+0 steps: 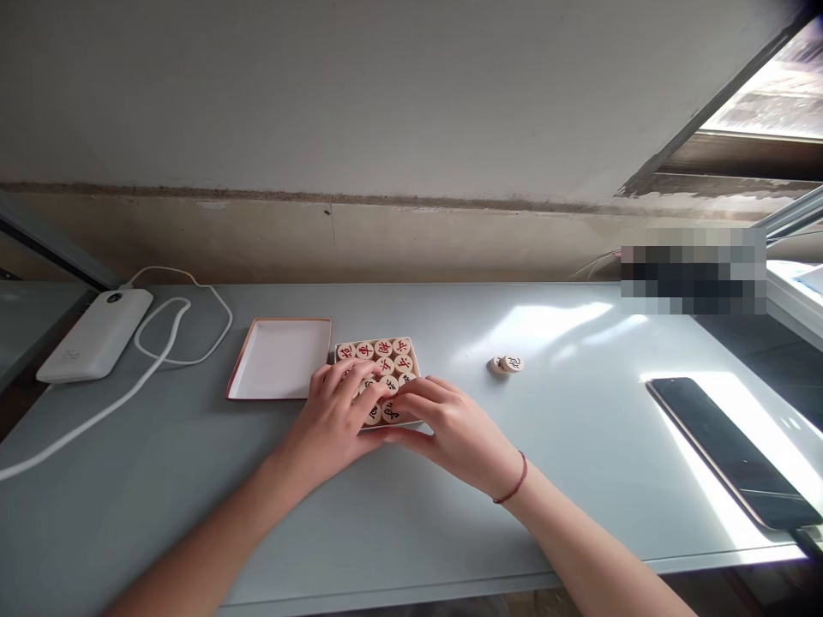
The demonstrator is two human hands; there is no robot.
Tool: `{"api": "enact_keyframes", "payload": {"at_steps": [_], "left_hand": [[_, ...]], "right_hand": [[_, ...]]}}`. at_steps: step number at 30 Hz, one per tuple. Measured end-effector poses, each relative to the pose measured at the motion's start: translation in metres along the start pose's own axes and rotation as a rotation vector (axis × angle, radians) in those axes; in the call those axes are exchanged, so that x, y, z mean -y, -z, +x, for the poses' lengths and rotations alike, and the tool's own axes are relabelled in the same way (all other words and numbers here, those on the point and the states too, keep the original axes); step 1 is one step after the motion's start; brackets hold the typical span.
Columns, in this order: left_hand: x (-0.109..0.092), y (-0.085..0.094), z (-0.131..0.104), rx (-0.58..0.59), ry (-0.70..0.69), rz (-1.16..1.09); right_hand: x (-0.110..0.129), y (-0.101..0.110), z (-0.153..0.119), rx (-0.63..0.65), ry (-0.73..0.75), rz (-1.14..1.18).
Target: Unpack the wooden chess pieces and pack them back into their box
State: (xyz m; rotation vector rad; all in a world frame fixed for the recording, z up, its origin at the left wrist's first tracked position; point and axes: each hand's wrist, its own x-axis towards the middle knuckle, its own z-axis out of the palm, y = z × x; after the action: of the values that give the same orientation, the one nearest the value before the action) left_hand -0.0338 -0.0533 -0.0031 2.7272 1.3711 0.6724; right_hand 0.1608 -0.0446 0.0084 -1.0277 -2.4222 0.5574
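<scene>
A shallow open box (416, 351) holds round wooden Chinese chess pieces (383, 348) with red and black characters, set in rows. My left hand (334, 403) reaches over the box's left side, its fingers spread across the pieces. From the right, my right hand (456, 424) bends over the near right part of the box, with its fingertips on or just above the pieces. Its thumb is apart from the fingers, by the near edge. Both thumbs nearly meet there. My fingers hide several pieces. Two more chess pieces (513, 364) lie to the right, one leaning on the other.
The white-lined lid (281, 360) lies left of the box on the grey tabletop (360, 531). At far left is a white power bank (96, 334) with a white cable (122, 411). A dark phone (733, 450) rests at right. A wall stands behind the table.
</scene>
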Motion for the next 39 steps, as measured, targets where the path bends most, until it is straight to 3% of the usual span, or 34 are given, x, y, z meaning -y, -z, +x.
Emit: {"api": "enact_keyframes", "payload": {"at_steps": [4,8,10,13,16,23,28,31,35,39], "left_hand": [[0.0,0.0,-0.001,0.022,0.001,-0.016],[-0.001,0.001,0.0,0.039,-0.02,-0.025],[-0.002,0.001,0.0,0.048,-0.022,-0.029],[-0.003,0.0,0.0,0.053,-0.021,-0.026],[-0.003,0.0,0.0,0.038,-0.03,-0.023],[-0.004,0.001,0.002,-0.044,-0.065,-0.033],[-0.008,-0.001,0.001,-0.106,-0.021,-0.109],[-0.011,-0.003,0.001,-0.15,-0.002,-0.134],[-0.016,-0.002,0.004,-0.196,0.009,-0.192],[-0.02,0.0,0.009,-0.226,0.029,-0.257]], "right_hand": [[-0.006,0.016,0.0,-0.081,-0.048,0.078],[-0.034,0.043,-0.008,-0.267,-0.339,-0.136],[-0.05,0.054,-0.015,-0.229,-0.558,-0.289],[-0.065,0.063,-0.023,-0.044,-0.825,-0.313],[-0.07,0.066,-0.026,0.08,-0.914,-0.215],[-0.071,0.065,-0.02,0.141,-0.802,-0.22],[-0.041,0.044,-0.007,0.039,-0.412,0.111],[-0.016,0.03,0.001,0.058,-0.252,0.373],[-0.002,0.025,0.006,0.097,-0.27,0.536],[-0.009,0.029,0.004,0.083,-0.353,0.674]]}}
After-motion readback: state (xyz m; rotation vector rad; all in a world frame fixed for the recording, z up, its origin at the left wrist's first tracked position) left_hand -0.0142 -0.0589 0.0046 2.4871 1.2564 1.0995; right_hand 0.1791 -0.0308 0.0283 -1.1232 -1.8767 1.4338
